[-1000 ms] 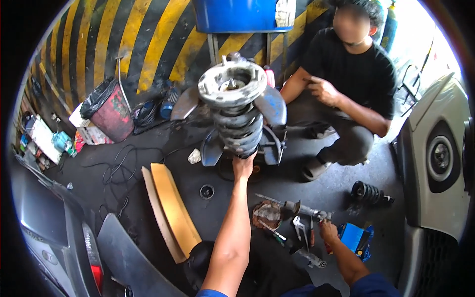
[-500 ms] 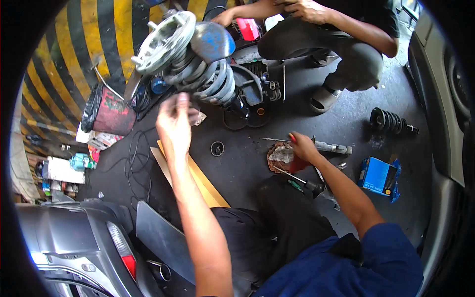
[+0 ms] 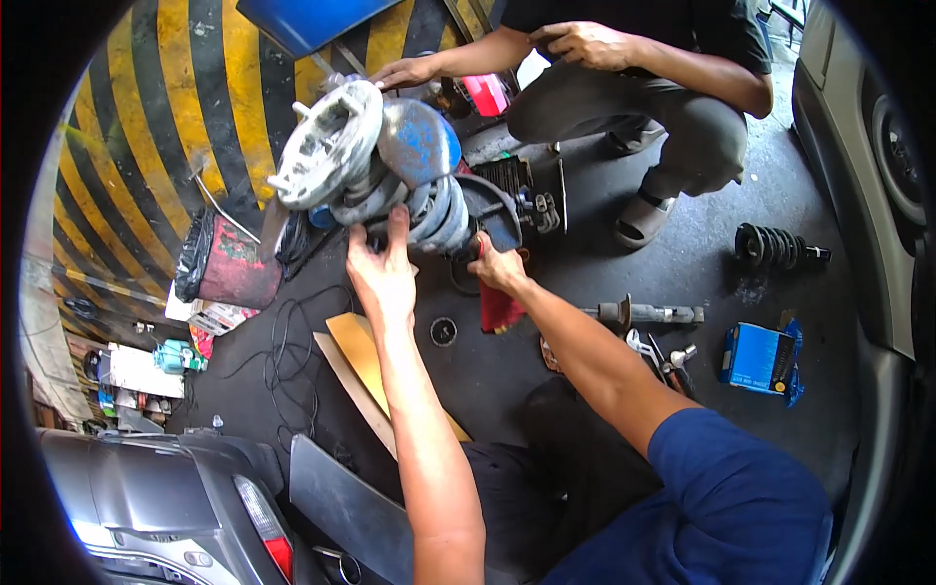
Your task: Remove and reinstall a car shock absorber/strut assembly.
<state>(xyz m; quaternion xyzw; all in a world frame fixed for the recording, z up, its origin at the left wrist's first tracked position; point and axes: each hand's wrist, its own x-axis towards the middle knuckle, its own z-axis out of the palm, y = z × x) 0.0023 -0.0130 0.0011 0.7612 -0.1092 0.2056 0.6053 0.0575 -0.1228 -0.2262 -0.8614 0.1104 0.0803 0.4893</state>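
Note:
A coil-spring strut assembly [image 3: 444, 210] with a greyish, dusty spring stands ahead of me, held in a spring compressor with a round pale top plate [image 3: 336, 146] and a worn blue disc [image 3: 419, 141]. My left hand [image 3: 382, 278] is raised at the near side of the coils, thumb and forefinger apart, fingertips at the spring; whether they press on it I cannot tell. My right hand [image 3: 499, 268] is closed on a red cloth [image 3: 499, 310] at the lower end of the spring. The cloth hangs below the fist. The part directly behind this hand is hidden.
A co-worker crouches opposite, one hand [image 3: 405, 73] beside the compressor's top. On the floor lie a silver shock absorber [image 3: 663, 314], a black coil strut [image 3: 780, 247], a blue box [image 3: 753, 356], cardboard [image 3: 356, 356] and a cable. A bumper [image 3: 146, 478] is at lower left.
My right hand has moved left and away from me with the red cloth, from the floor parts to the spring's lower end. My left hand has shifted right, to the coils.

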